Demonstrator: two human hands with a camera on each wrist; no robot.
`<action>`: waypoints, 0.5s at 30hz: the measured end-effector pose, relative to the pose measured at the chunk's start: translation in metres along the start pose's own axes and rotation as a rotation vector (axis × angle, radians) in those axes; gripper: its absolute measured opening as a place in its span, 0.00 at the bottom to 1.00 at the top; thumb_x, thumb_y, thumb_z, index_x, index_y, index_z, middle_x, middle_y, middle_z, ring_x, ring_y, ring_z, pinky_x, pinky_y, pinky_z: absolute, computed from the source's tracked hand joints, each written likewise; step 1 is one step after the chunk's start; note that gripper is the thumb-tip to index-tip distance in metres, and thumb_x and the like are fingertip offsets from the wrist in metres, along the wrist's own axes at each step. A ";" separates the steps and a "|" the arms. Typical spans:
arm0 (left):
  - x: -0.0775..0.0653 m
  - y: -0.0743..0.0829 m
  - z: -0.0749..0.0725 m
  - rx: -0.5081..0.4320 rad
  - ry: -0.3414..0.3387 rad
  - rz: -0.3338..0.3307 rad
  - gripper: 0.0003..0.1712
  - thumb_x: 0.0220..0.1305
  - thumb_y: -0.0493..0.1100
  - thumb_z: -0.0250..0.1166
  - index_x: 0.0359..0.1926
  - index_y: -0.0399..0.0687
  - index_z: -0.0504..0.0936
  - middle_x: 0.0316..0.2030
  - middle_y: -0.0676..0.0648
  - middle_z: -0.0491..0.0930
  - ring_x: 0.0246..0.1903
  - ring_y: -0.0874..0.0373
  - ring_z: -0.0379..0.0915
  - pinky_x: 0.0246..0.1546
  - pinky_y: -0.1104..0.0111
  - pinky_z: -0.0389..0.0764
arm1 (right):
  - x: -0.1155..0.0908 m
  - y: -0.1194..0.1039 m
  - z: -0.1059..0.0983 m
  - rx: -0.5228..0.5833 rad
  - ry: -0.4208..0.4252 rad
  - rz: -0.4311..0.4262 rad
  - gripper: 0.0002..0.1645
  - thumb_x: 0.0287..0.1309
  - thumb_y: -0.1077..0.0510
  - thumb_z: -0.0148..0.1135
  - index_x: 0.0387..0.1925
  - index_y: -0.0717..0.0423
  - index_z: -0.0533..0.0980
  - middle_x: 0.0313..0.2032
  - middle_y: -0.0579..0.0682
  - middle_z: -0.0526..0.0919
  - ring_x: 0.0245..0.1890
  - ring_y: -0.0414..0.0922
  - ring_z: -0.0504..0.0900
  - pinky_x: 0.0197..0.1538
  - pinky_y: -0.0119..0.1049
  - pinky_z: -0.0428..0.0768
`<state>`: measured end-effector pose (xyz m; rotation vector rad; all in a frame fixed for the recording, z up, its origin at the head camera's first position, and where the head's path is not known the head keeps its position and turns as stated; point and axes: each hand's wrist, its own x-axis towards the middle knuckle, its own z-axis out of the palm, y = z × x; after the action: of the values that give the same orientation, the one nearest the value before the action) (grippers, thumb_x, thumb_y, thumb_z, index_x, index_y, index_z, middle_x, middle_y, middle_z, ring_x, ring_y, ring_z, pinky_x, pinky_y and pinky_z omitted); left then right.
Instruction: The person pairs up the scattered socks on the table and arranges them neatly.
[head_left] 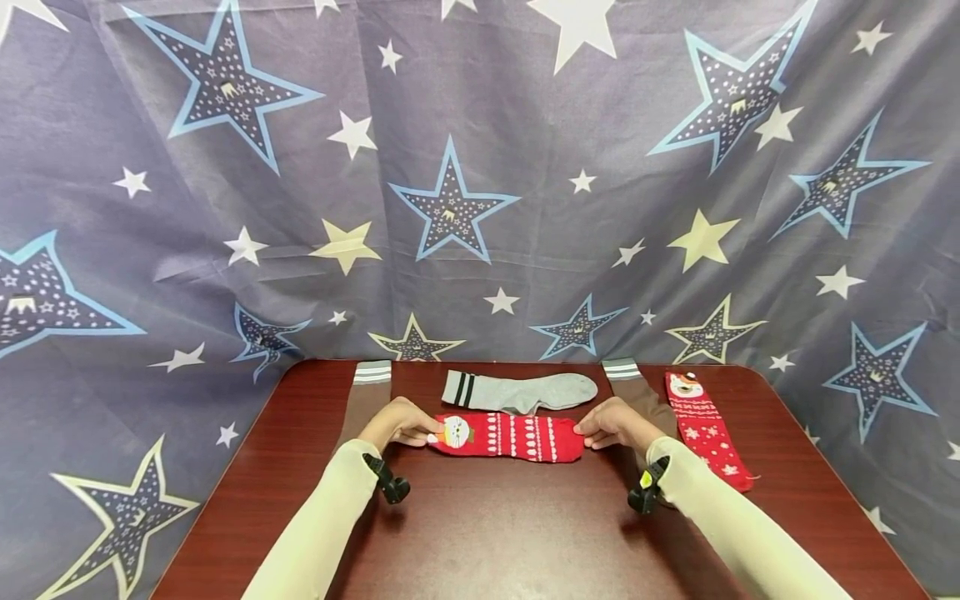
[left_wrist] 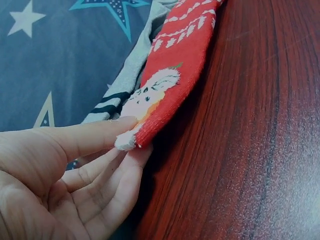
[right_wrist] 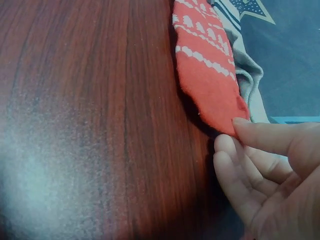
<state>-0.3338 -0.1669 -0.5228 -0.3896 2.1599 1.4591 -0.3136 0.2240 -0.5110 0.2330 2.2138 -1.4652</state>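
a red sock (head_left: 517, 437) with white patterns is being held lengthwise across the middle of a dark red wooden table (head_left: 510, 525), low over the top; whether its underside is touching the wood cannot be told. its end with a white animal face is being pinched by the left hand (head_left: 396, 423), thumb above and fingers beneath. its plain red end is being pinched in the same way by the right hand (head_left: 618, 423). at both ends the fingers are being kept narrow, with only the knit between them.

just behind, a gray sock (head_left: 555, 390) with black stripes is being partly covered. a brown sock (head_left: 370, 400) is lying beyond the left hand, another brown sock (head_left: 633, 390) is being partly hidden by the right hand, and a second red sock (head_left: 705, 429) is lying farther right. a star-printed curtain (head_left: 450, 108) is hanging behind.

the held sock is looking light, soft and floppy, unlikely to slip or break. a sag in the middle is being risked, so both ends are probably best being gripped near the corners.
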 end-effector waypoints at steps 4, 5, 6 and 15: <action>-0.001 0.003 0.003 0.049 0.033 -0.002 0.17 0.52 0.35 0.79 0.36 0.36 0.78 0.20 0.51 0.82 0.19 0.63 0.78 0.25 0.73 0.86 | 0.000 0.001 0.003 -0.010 0.040 0.005 0.08 0.56 0.68 0.71 0.37 0.71 0.83 0.17 0.46 0.82 0.18 0.38 0.80 0.27 0.32 0.84; -0.001 0.004 0.003 0.063 0.039 -0.004 0.17 0.52 0.35 0.79 0.35 0.36 0.78 0.19 0.51 0.81 0.18 0.63 0.78 0.25 0.73 0.85 | 0.001 0.001 0.004 -0.013 0.047 0.005 0.08 0.56 0.68 0.71 0.36 0.71 0.83 0.17 0.46 0.81 0.18 0.38 0.80 0.27 0.32 0.84; -0.001 0.005 0.004 0.072 0.045 -0.006 0.17 0.51 0.35 0.79 0.34 0.36 0.78 0.18 0.51 0.81 0.18 0.63 0.77 0.24 0.73 0.85 | 0.001 0.001 0.004 -0.017 0.055 0.004 0.08 0.55 0.68 0.71 0.36 0.71 0.83 0.17 0.46 0.81 0.17 0.38 0.80 0.27 0.32 0.84; -0.006 0.011 0.008 0.138 0.091 -0.013 0.16 0.51 0.35 0.79 0.27 0.39 0.76 0.13 0.52 0.77 0.14 0.65 0.74 0.20 0.77 0.80 | 0.000 -0.001 0.011 -0.077 0.138 -0.010 0.04 0.52 0.69 0.72 0.30 0.69 0.85 0.16 0.46 0.82 0.15 0.38 0.79 0.24 0.33 0.84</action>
<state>-0.3318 -0.1553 -0.5136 -0.4266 2.3098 1.2985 -0.3108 0.2137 -0.5135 0.3069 2.3788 -1.4039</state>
